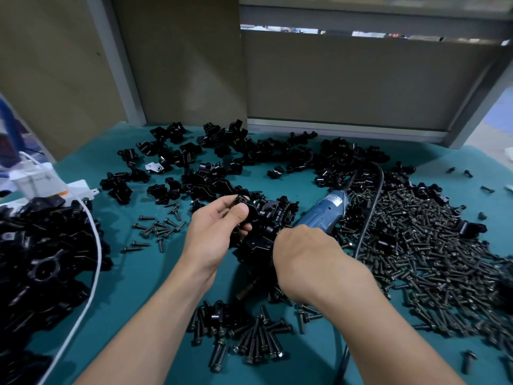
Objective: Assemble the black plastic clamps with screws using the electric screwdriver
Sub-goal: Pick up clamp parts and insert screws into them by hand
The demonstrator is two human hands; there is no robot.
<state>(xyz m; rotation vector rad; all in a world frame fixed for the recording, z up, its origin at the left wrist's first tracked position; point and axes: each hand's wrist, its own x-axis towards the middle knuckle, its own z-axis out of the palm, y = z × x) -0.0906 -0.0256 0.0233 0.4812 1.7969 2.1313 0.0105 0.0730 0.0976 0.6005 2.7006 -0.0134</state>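
Note:
My left hand [219, 229] holds a black plastic clamp [251, 209] just above the teal table, thumb pressed on its top. My right hand [302, 251] is curled beside it, its fingers hidden behind the knuckles and over a small heap of black clamp parts [266, 234]. The blue electric screwdriver [324, 211] lies on the table right behind my right hand, its black cable [369, 218] looping back. Whether my right hand grips anything cannot be seen.
A wide pile of black screws [422, 245] covers the right side. More screws [249, 334] lie near the front edge and a few [155, 229] at left. Loose clamps [216, 159] spread across the back. A heap of black parts [47, 257] and a white cable [94, 245] sit at left.

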